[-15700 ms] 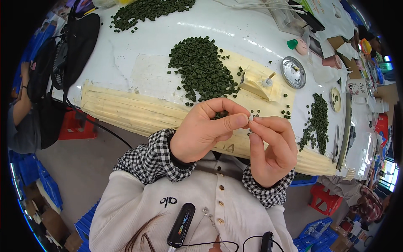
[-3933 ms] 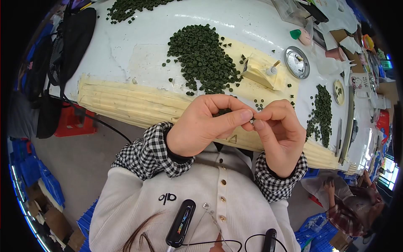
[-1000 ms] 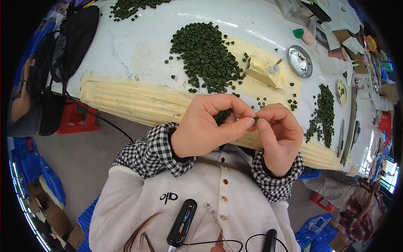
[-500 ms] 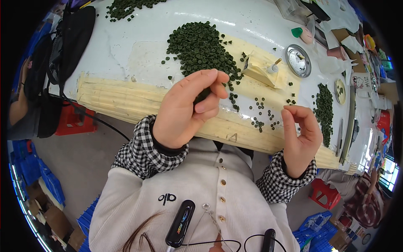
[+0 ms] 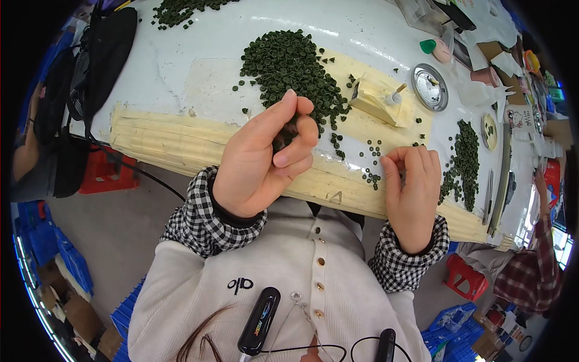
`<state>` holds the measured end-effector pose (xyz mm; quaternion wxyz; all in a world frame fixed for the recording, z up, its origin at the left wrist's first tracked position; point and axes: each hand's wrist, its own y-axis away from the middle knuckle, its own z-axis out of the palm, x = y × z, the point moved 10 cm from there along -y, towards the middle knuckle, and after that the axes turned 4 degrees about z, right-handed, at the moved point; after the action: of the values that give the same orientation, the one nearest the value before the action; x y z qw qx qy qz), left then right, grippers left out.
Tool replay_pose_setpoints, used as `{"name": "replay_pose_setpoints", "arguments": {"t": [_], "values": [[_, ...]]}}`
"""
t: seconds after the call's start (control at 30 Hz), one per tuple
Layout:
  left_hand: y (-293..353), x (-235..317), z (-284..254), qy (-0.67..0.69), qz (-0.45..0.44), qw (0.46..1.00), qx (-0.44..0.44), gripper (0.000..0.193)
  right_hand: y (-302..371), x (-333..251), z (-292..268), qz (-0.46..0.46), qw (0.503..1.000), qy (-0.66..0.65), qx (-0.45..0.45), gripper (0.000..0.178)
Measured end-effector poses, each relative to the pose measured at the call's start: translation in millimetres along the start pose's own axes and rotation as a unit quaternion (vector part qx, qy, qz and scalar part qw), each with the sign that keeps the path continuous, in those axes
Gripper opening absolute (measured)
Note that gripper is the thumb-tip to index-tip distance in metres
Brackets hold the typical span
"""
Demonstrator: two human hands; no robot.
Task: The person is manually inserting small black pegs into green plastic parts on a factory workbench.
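Observation:
My left hand [image 5: 262,154] is raised in front of the big pile of small dark green round parts [image 5: 283,69]. Its fingers curl together, and something dark shows in the gap between them, too shaded to make out. My right hand [image 5: 413,187] is over the loose round parts [image 5: 371,178] near the table's front edge. Its thumb and fingertips come close together in a pinch; what they hold, if anything, is hidden. Beyond it stands a block wrapped in yellowish tape [image 5: 381,102] with a short peg [image 5: 395,95] on top.
A smaller pile of green parts [image 5: 465,160] lies at the right, near tweezers [image 5: 490,190]. A round metal dish [image 5: 430,87] sits behind the block. More parts [image 5: 181,11] lie at the far left. A black bag [image 5: 108,60] hangs at the left edge. Red stools [image 5: 467,277] stand below.
My right hand has moved left, its fingertips now among the loose parts. My left hand has shifted slightly left. At the far right, another person's plaid sleeve has moved.

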<state>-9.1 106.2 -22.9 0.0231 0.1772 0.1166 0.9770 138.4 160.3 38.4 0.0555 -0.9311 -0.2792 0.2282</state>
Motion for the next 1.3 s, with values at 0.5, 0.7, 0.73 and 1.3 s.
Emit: {"name": "replay_pose_setpoints", "arguments": {"t": [0.5, 0.7, 0.73, 1.3], "values": [[2, 1, 5, -0.057, 0.013, 0.998, -0.010, 0.034, 10, -8, -8, -0.048, 0.995, -0.084, -0.036, 0.011], [3, -1, 7, -0.074, 0.004, 0.997, -0.014, 0.031, 10, -7, 6, -0.034, 0.994, -0.080, -0.070, 0.010], [3, -2, 7, -0.072, 0.002, 0.997, -0.012, 0.030, 11, -7, 7, -0.038, 0.994, -0.076, -0.072, 0.010], [0, -25, 9, -0.093, -0.053, 0.994, -0.036, 0.027, 14, 5, -20, 0.028, 0.961, -0.269, 0.050, 0.012]]}}
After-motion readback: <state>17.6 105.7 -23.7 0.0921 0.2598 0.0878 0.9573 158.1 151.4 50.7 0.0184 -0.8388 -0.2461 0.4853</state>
